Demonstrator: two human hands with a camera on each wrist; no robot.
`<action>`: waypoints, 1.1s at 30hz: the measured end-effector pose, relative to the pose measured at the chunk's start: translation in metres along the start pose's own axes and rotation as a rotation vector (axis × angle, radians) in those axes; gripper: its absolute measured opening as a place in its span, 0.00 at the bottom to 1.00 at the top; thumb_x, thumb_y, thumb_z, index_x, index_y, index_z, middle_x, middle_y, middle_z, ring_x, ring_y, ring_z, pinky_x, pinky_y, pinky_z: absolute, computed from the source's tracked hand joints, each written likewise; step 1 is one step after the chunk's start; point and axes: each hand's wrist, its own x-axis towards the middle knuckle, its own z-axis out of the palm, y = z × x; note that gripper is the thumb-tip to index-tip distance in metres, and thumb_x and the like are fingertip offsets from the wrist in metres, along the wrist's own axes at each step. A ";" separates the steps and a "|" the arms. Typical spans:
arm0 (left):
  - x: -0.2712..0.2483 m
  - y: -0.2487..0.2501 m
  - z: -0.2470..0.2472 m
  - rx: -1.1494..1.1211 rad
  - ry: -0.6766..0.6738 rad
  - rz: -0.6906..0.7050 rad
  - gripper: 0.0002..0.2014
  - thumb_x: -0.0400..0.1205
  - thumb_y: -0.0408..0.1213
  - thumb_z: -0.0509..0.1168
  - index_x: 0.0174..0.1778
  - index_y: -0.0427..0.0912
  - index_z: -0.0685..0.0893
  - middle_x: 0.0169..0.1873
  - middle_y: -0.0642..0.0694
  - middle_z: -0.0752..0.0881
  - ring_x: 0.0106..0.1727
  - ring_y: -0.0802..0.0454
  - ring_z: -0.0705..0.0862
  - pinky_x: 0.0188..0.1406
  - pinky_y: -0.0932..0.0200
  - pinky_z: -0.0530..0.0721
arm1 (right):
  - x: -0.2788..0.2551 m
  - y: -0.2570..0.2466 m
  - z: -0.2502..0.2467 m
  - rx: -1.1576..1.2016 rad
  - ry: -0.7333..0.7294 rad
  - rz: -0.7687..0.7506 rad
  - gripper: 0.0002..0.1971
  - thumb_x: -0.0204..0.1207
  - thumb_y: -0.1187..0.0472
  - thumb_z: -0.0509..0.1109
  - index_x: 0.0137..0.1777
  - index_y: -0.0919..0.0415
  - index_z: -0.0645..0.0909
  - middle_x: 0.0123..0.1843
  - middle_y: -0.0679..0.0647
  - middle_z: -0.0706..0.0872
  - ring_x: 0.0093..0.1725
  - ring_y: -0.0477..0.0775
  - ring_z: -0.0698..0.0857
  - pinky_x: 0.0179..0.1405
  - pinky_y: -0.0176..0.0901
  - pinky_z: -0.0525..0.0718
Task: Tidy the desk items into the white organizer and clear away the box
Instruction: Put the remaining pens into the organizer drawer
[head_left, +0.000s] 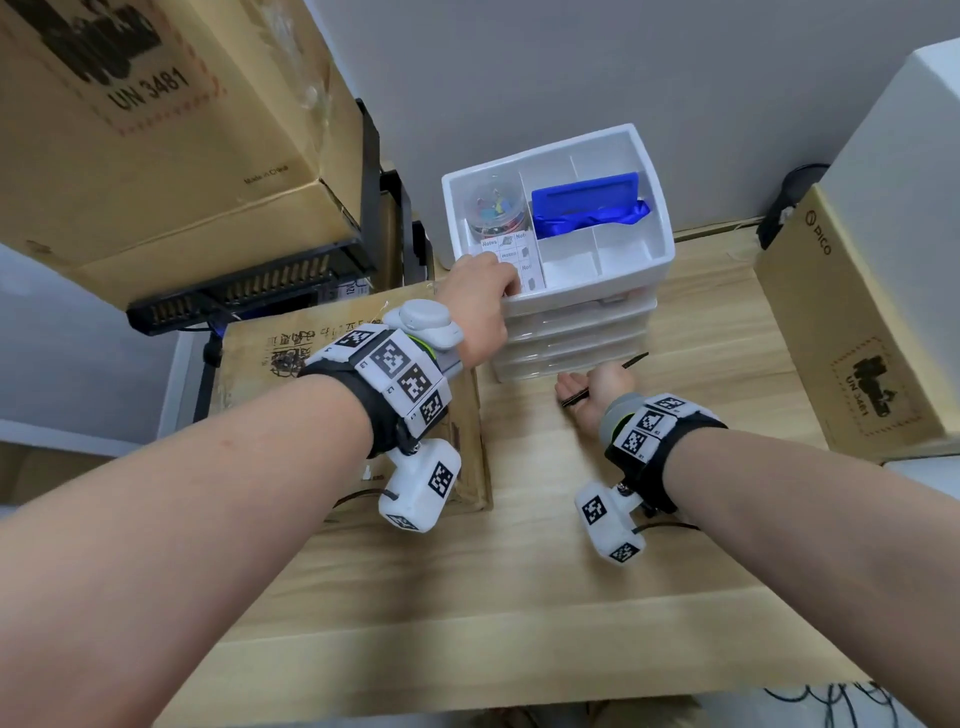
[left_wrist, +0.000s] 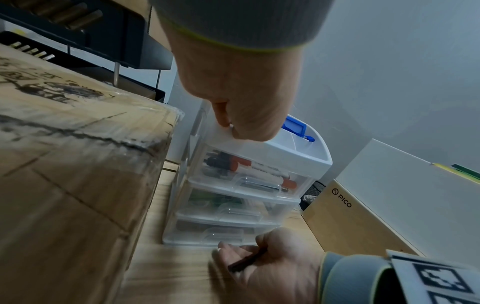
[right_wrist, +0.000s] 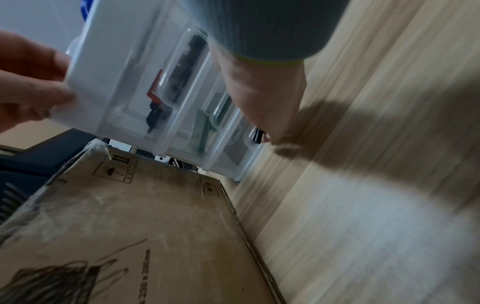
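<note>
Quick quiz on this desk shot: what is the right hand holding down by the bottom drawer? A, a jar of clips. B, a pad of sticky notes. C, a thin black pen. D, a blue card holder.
C: the right hand has a thin black pen lying across its fingers, in front of the white organizer and its lowest drawer.

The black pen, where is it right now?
The black pen is in the right hand, low on the wooden desk, right before the white organizer's bottom drawer.
</note>
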 end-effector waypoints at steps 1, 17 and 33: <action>0.000 -0.001 0.002 -0.011 0.008 0.004 0.15 0.74 0.23 0.61 0.53 0.41 0.84 0.54 0.43 0.82 0.60 0.42 0.77 0.60 0.47 0.77 | 0.006 0.002 0.002 0.017 -0.011 0.007 0.33 0.75 0.75 0.44 0.82 0.74 0.62 0.82 0.63 0.70 0.79 0.65 0.74 0.76 0.51 0.75; 0.001 0.001 0.000 0.016 0.024 0.018 0.15 0.74 0.24 0.62 0.54 0.40 0.83 0.55 0.42 0.81 0.61 0.41 0.76 0.59 0.50 0.77 | -0.005 0.014 -0.014 -0.166 0.072 -0.032 0.19 0.83 0.72 0.46 0.61 0.79 0.76 0.64 0.72 0.84 0.63 0.63 0.86 0.67 0.53 0.84; 0.000 0.008 -0.002 0.081 0.034 0.022 0.14 0.75 0.24 0.61 0.55 0.38 0.83 0.57 0.39 0.82 0.61 0.39 0.78 0.59 0.50 0.77 | -0.045 0.046 -0.078 -0.250 0.081 -0.034 0.21 0.86 0.69 0.48 0.77 0.74 0.67 0.52 0.67 0.87 0.47 0.62 0.89 0.44 0.47 0.87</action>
